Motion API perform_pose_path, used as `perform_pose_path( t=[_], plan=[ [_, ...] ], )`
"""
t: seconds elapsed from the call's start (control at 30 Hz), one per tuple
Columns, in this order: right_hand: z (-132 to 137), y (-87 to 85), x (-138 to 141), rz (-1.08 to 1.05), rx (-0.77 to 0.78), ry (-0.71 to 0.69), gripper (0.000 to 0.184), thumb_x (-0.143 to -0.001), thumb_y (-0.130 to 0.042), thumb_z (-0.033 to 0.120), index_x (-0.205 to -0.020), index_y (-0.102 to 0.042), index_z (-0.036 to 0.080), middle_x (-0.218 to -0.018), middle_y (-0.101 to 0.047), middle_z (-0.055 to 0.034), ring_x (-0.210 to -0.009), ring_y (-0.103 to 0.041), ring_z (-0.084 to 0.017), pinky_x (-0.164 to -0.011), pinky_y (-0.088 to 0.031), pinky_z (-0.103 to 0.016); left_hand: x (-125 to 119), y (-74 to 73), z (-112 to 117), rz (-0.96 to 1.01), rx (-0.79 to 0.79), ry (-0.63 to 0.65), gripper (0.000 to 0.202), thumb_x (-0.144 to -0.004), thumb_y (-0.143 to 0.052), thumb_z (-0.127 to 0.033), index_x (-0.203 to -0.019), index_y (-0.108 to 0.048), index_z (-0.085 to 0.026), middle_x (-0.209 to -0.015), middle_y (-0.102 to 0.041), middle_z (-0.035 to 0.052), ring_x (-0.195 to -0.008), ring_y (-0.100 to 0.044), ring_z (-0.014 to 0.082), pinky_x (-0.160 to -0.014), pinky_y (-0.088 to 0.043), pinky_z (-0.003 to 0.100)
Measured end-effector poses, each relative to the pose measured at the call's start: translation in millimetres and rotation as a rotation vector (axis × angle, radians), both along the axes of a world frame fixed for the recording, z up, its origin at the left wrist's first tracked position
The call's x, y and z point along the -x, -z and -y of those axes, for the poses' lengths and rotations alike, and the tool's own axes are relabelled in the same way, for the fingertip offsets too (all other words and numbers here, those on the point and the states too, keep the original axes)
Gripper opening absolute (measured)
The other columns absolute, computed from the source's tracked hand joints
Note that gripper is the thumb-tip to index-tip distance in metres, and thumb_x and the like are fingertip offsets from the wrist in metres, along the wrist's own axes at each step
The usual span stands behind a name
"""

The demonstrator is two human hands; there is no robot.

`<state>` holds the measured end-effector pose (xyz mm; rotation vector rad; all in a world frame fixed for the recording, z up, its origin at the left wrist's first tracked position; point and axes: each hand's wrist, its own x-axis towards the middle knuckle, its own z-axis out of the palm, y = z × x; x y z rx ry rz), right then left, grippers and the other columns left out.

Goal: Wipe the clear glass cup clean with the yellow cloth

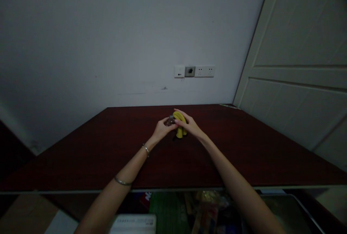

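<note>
My right hand (187, 122) is closed around yellow bananas (179, 132), two curved lengths hanging downward over the middle of the dark red tabletop (108, 143). Pressed close to their left side is a small see-through thing (170, 120), like a clear jar or bottle; its kind is too dim to make out. Fingers and thumb of my left hand (162, 127) wrap around that clear thing. Both hands nearly meet, and the bananas touch or almost touch the clear thing. A dark shadow lies on the wood just below them.
Behind the table stands a white wall with sockets and a switch (189, 71). A pale panelled door (298, 71) flanks the right side. Under the front edge, an open space holds a white box (134, 224), a green item (168, 214) and mixed packages.
</note>
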<state>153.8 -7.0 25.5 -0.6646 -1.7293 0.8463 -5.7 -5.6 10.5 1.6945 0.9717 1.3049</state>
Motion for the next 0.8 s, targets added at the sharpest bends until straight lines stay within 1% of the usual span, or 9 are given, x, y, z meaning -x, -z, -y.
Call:
perform_pose_path(
  t=[0.1, 0.17, 0.23, 0.33, 0.47, 0.57, 0.67, 0.73, 0.8],
  plan=[
    [3.7, -0.2, -2.5, 0.076, -0.030, -0.103, 0.085, -0.060, -0.074, 0.030, -0.134, -0.032, 0.027, -0.129, -0.047, -0.0057, -0.115, -0.048, -0.021, -0.098, -0.038, -0.036, 3.6, -0.4, -0.5, 0.028, 0.022, 0.058, 0.044, -0.066, -0.067, -0.040, -0.098, -0.062, -0.011, -0.096, -0.066, 0.0085, -0.082, -0.061, 0.0172, -0.073, -0.047, 0.027],
    [4.3, 1.7, -1.7, 0.092, -0.059, -0.087, 0.093, -0.057, -0.075, 0.026, -0.136, -0.026, 0.028, -0.133, -0.043, -0.0068, -0.118, -0.046, -0.021, -0.099, -0.037, -0.036, 5.3, 0.5, -1.5, 0.013, 0.049, 0.068, 0.043, -0.067, -0.065, -0.041, -0.097, -0.062, -0.011, -0.096, -0.066, 0.0085, -0.081, -0.061, 0.0171, -0.071, -0.048, 0.026],
    [3.5, 4.3, 0.2, 0.102, -0.084, -0.044, 0.094, -0.057, -0.075, 0.026, -0.137, -0.025, 0.027, -0.133, -0.042, -0.0079, -0.119, -0.045, -0.021, -0.100, -0.036, -0.037, 6.1, 1.7, -2.6, -0.019, 0.075, 0.070, 0.042, -0.069, -0.063, -0.043, -0.096, -0.061, -0.010, -0.096, -0.066, 0.0090, -0.081, -0.061, 0.0175, -0.068, -0.048, 0.026],
    [1.4, 7.5, 2.5, 0.111, -0.110, 0.020, 0.093, -0.057, -0.075, 0.026, -0.136, -0.027, 0.026, -0.131, -0.044, -0.0087, -0.117, -0.046, -0.022, -0.100, -0.036, -0.038, 6.3, 3.0, -4.3, -0.041, 0.046, 0.078, 0.044, -0.072, -0.059, -0.043, -0.102, -0.059, -0.011, -0.102, -0.064, 0.0101, -0.088, -0.060, 0.0189, -0.072, -0.048, 0.027],
    [-0.3, 9.1, 3.6, 0.108, -0.121, 0.086, 0.091, -0.055, -0.075, 0.024, -0.135, -0.031, 0.024, -0.128, -0.048, -0.0093, -0.114, -0.049, -0.023, -0.100, -0.035, -0.039, 8.8, 3.8, -7.1, -0.057, -0.064, 0.078, 0.054, -0.073, -0.059, -0.043, -0.117, -0.048, -0.013, -0.116, -0.058, 0.0118, -0.103, -0.056, 0.0208, -0.086, -0.045, 0.030],
    [-1.5, 8.8, 4.4, 0.069, -0.094, 0.098, 0.088, -0.057, -0.073, 0.023, -0.134, -0.031, 0.022, -0.129, -0.048, -0.0101, -0.113, -0.050, -0.023, -0.099, -0.037, -0.039, 12.7, 5.6, -9.3, -0.116, -0.121, 0.164, 0.060, -0.075, -0.057, -0.045, -0.124, -0.041, -0.014, -0.125, -0.051, 0.0127, -0.113, -0.050, 0.0215, -0.097, -0.038, 0.033],
    [-3.6, 7.5, 6.1, -0.005, -0.019, 0.106, 0.086, -0.055, -0.074, 0.026, -0.132, -0.036, 0.017, -0.128, -0.048, -0.0121, -0.114, -0.049, -0.023, -0.099, -0.037, -0.037, 16.3, 7.8, -10.6, -0.186, -0.104, 0.201, 0.080, -0.070, -0.063, -0.043, -0.134, -0.026, -0.015, -0.131, -0.044, 0.0164, -0.119, -0.045, 0.0240, -0.100, -0.035, 0.038],
    [-4.9, 6.6, 7.6, -0.052, 0.043, 0.111, 0.083, -0.054, -0.074, 0.028, -0.129, -0.040, 0.016, -0.128, -0.048, -0.0128, -0.114, -0.049, -0.024, -0.099, -0.037, -0.037, 17.8, 8.5, -10.7, -0.231, -0.104, 0.163, 0.099, -0.062, -0.072, -0.039, -0.138, -0.013, -0.015, -0.132, -0.041, 0.0197, -0.120, -0.044, 0.0262, -0.101, -0.033, 0.042],
    [-5.8, 6.5, 9.1, -0.081, 0.106, 0.119, 0.077, -0.056, -0.074, 0.030, -0.125, -0.045, 0.016, -0.126, -0.051, -0.0124, -0.112, -0.052, -0.023, -0.097, -0.040, -0.037, 18.5, 8.2, -10.6, -0.255, -0.129, 0.134, 0.108, -0.057, -0.076, -0.036, -0.139, -0.008, -0.016, -0.133, -0.040, 0.0211, -0.120, -0.043, 0.0275, -0.101, -0.032, 0.045]
  ],
)
